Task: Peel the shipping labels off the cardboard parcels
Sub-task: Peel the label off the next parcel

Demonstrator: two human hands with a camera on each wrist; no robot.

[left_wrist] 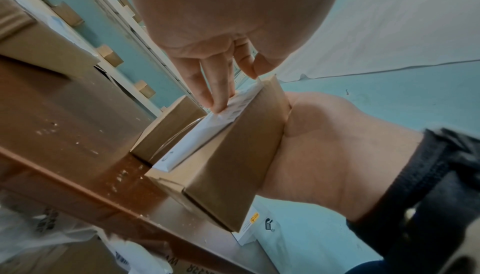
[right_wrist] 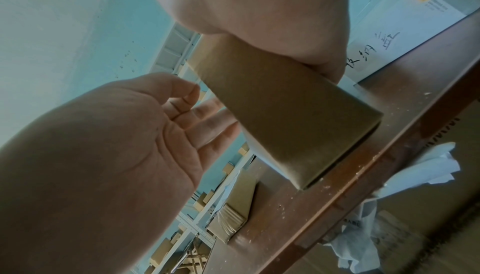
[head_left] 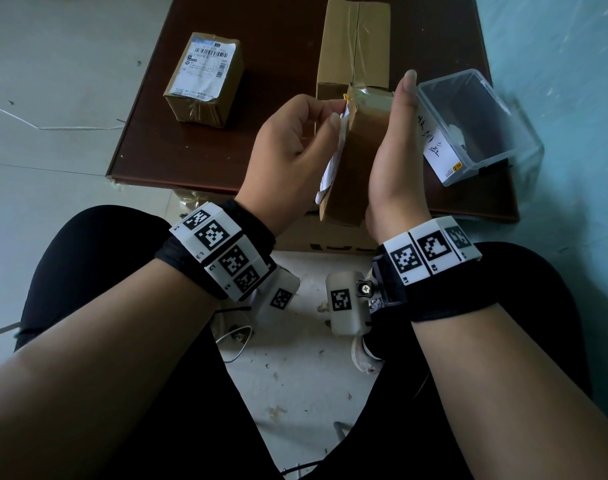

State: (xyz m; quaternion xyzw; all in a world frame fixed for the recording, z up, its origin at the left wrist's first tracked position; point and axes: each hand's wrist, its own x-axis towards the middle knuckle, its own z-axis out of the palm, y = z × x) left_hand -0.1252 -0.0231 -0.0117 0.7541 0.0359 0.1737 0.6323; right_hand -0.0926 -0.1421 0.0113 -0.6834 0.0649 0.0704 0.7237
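A small brown cardboard parcel [head_left: 359, 157] is held upright over the table's front edge. My right hand [head_left: 397, 143] grips it from the right, thumb straight up along its side; the other fingers are hidden behind it. A white shipping label [head_left: 332, 164] on its left face has lifted away and curls outward. My left hand [head_left: 338, 112] pinches the label's top edge between thumb and forefinger. In the left wrist view my fingertips [left_wrist: 217, 102] lie on the label [left_wrist: 205, 134]. A second small parcel [head_left: 205, 98] lies far left, its label [head_left: 205, 65] stuck flat.
A tall taped carton [head_left: 354, 43] stands behind the held parcel. A clear plastic bin [head_left: 496, 109] with a handwritten white sticker sits at the right of the dark brown table [head_left: 198, 147]. My knees and a littered floor lie below.
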